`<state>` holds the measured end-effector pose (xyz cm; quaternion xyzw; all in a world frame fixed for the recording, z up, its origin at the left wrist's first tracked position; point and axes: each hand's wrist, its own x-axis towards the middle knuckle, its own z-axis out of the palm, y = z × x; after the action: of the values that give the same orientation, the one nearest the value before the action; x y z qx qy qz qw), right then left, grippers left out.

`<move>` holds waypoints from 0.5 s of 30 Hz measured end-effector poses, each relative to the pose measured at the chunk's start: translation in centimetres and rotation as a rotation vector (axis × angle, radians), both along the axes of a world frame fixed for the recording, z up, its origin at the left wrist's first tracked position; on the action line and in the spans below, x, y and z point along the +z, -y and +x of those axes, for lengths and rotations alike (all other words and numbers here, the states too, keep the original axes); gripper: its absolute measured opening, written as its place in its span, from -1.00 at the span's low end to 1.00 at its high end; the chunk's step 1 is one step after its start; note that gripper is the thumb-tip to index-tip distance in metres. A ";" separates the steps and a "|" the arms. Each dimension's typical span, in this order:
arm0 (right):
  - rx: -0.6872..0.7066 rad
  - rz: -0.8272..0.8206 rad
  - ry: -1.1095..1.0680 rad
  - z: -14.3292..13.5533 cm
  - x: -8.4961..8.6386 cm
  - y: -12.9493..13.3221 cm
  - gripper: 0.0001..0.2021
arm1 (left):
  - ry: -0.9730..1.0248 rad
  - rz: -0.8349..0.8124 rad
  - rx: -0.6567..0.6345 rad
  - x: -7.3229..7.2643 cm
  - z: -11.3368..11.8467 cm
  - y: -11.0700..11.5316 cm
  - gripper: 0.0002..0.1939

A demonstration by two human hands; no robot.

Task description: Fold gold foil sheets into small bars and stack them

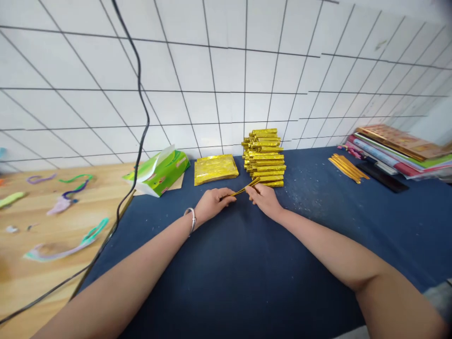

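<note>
Between my two hands a thin folded strip of gold paper (pixel 240 191) is stretched above the dark blue tabletop. My left hand (pixel 213 202), with a silver bangle at the wrist, pinches its left end. The other end is pinched by my right hand (pixel 264 198), and a bit of the strip sticks out above those fingers. Directly behind my right hand rises a tall pile of folded gold paper rolls (pixel 265 157). A flat stack of gold paper sheets (pixel 216 170) lies behind my left hand.
A green tissue pack (pixel 164 170) lies at the back left, near a hanging black cable (pixel 144 134). Fuzzy coloured stems (pixel 67 252) are scattered over the wooden table (pixel 21 292). At right are gold strips (pixel 348 168), a black flat object (pixel 383 176) and stacked papers (pixel 399 150).
</note>
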<state>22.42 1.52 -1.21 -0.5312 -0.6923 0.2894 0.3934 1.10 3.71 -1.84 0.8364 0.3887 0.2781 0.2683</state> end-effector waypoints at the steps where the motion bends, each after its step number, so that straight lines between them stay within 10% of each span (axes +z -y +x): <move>1: -0.002 -0.015 -0.022 0.0 0.1 0.2 -0.57 | -0.030 0.039 -0.005 0.1 0.2 0.4 -0.77; 15: 0.148 -0.093 -0.130 -0.6 0.6 0.8 -0.66 | 0.017 -0.187 -0.227 1.2 0.7 1.4 -0.69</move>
<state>21.86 0.68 -0.62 -0.4765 -0.6886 0.3833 0.3898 1.75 2.35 -0.69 0.8439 0.3134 0.2157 0.3782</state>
